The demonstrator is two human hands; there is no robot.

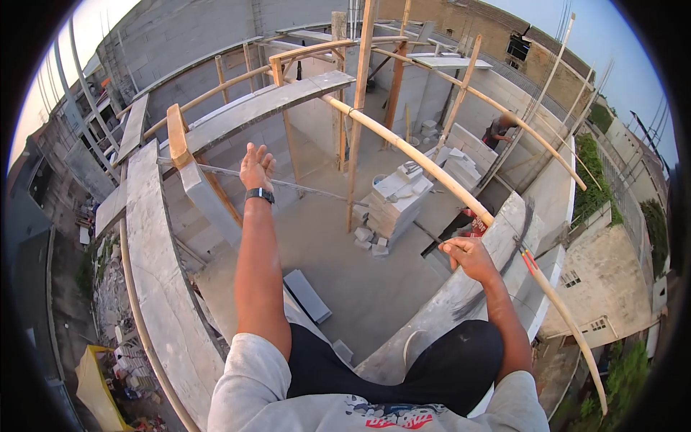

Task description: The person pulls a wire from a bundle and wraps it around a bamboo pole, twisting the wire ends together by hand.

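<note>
My left hand (257, 169) is stretched forward with its fingers apart and holds nothing. A dark watch (260, 194) sits on that wrist. Behind the hand runs a thin metal rod (302, 189), near a wooden post top (177, 137). My right hand (466, 258) is closed around the near end of a thin dark tool handle (430, 232), whose far end points toward the block stack. Just right of this hand lie a grey plank (497, 234) and a long bamboo pole (425, 162).
Far below is a concrete floor (317, 237) with a stack of pale blocks (396, 205). A person (498, 132) stands at the right back; another in red (475, 222) is partly hidden below. Planks (155, 266) and upright timbers (362, 93) surround the drop.
</note>
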